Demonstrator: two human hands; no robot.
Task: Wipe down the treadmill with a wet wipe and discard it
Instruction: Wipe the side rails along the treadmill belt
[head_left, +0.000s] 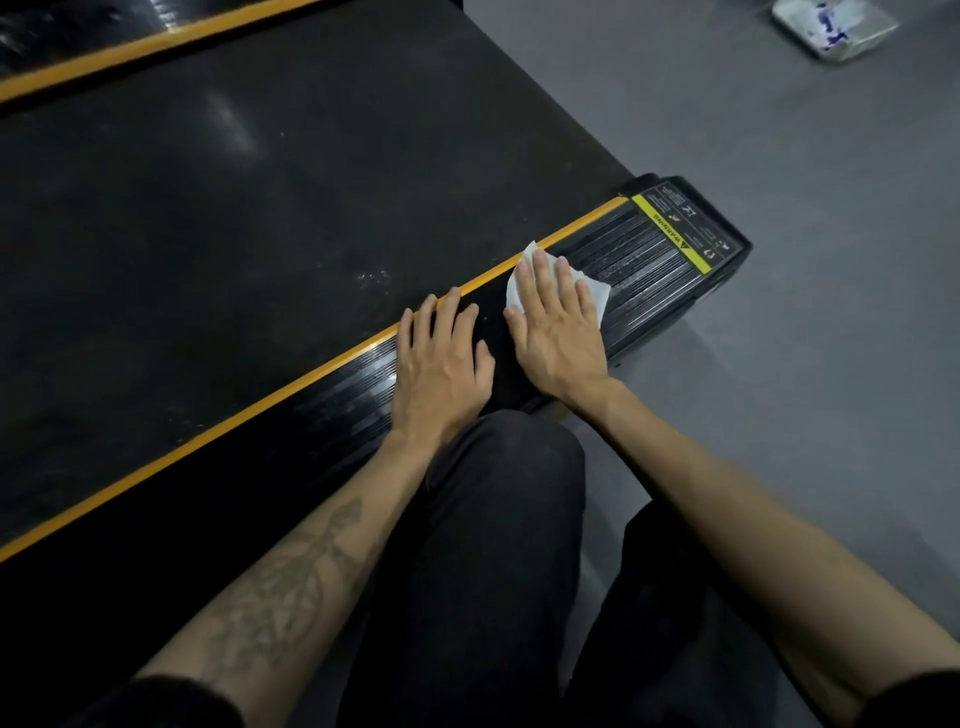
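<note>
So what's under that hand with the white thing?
A white wet wipe, pressed flat by the right hand onto the treadmill's ribbed side rail. The wipe's middle is hidden beneath the hand.

Gym — treadmill (260, 234), grey rubber floor (805, 208)

1. The left hand (441, 358) lies flat, palm down, with its fingers straight and a little spread. The fingertips point up and away from the person.
2. The left arm is bare and reaches forward from the bottom left. It has a dark leafy drawing on the skin.
3. The right hand (558, 327) also lies flat, palm down, just beside the left hand. Its fingers are straight and close together.
4. The right arm is bare and comes in from the bottom right, slanting toward the middle.
5. Both arms end in dark sleeves near the bottom corners.
6. Two legs in dark pants sit between the arms, one knee bent up close to the hands.
</note>
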